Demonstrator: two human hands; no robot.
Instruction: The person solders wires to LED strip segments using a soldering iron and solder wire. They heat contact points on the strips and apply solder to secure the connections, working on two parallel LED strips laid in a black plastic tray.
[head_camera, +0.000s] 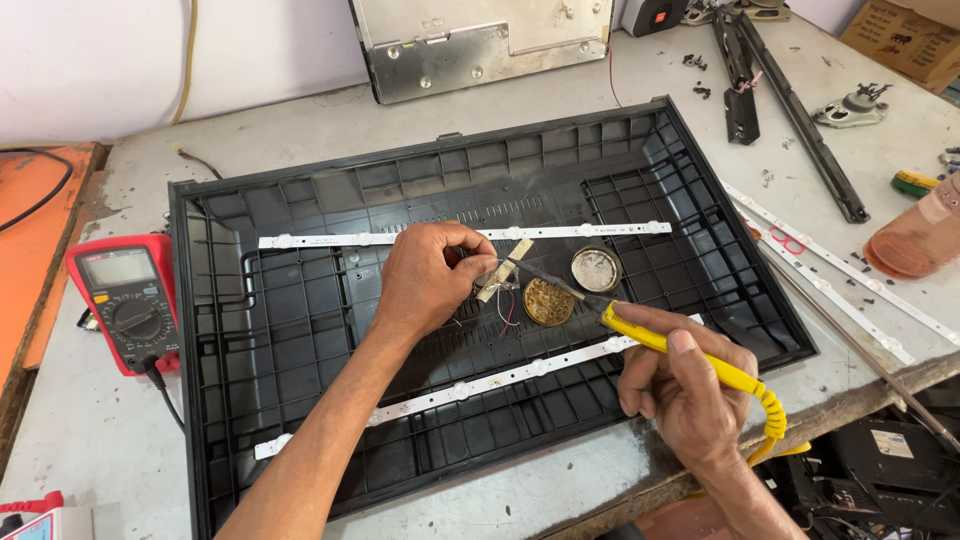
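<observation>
On grey workbench (560, 480) | black panel (300, 330) | left hand (425, 280) fingers pinch wire (507, 310) | right hand (680, 385) fingers grip soldering iron (640, 335)

The left hand (430, 280) hides what its fingers (470, 262) pinch; the cardboard box (905, 35) runs off the top edge.

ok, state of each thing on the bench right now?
left hand: pinching thin wires at a small strip
right hand: gripping yellow soldering iron, tip at the wires
two round tins: open, side by side
black back cover: lying inside-up
two LED strips: lying across cover
multimeter: lying face-up
</observation>
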